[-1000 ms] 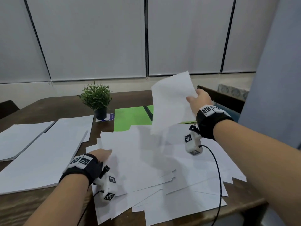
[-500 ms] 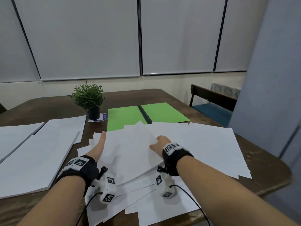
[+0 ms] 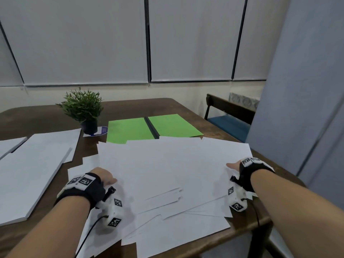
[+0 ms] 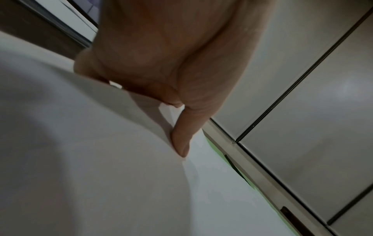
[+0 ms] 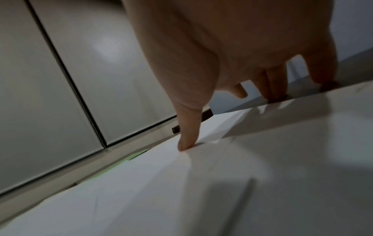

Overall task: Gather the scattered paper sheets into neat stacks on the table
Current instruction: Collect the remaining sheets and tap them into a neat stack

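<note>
A loose pile of white paper sheets (image 3: 167, 174) fans out over the near middle of the brown table (image 3: 130, 107). My left hand (image 3: 111, 180) grips the pile's left edge. In the left wrist view its thumb (image 4: 181, 143) presses on top while the fingers go under a raised sheet (image 4: 90, 159). My right hand (image 3: 230, 166) holds the pile's right edge. Its thumb (image 5: 186, 140) lies on top, and its fingers (image 5: 276, 83) reach behind the lifted edge of a sheet (image 5: 282, 143).
Two neat white stacks (image 3: 37, 174) (image 3: 9, 146) lie at the left. A green folder (image 3: 130, 129) and a small potted plant (image 3: 83, 108) sit behind the pile. A chair (image 3: 229, 116) stands off the right side. Some sheets overhang the table's near edge (image 3: 242, 228).
My right hand brought a sheet down onto the pile. Both hands then slid apart from the middle to the pile's left and right edges.
</note>
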A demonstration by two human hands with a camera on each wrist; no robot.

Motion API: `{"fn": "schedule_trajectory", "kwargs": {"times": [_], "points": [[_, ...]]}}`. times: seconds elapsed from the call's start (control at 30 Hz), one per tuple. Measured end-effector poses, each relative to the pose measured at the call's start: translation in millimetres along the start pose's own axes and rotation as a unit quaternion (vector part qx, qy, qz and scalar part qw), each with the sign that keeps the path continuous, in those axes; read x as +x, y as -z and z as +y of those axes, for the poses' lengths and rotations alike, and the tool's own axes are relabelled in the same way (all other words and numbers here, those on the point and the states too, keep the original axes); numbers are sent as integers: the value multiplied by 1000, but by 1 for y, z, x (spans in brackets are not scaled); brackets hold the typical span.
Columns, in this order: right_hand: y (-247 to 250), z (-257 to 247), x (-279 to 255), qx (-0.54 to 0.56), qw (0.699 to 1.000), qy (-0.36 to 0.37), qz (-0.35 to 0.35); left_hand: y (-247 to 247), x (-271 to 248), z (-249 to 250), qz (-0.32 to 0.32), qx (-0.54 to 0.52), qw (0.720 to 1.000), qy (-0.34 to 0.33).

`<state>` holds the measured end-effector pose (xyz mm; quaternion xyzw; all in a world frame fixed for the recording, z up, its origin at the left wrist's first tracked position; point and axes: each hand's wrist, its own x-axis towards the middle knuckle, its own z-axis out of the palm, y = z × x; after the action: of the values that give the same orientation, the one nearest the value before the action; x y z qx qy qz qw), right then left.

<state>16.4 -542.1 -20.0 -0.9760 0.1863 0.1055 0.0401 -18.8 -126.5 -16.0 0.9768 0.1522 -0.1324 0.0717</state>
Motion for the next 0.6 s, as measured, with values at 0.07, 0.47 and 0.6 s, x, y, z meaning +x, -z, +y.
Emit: {"fn": "schedule_trajectory", "kwargs": {"times": [0.07, 0.47, 0.6], "points": [[-4, 6, 11, -15, 999, -48, -9, 1, 0, 3, -5, -11, 1000, 17], [5, 11, 14, 134, 988, -66, 31, 0, 1, -5, -27, 61, 998, -6], [26, 10, 22, 249, 965, -43, 73, 0, -2, -3, 2, 23, 1000, -8]]}}
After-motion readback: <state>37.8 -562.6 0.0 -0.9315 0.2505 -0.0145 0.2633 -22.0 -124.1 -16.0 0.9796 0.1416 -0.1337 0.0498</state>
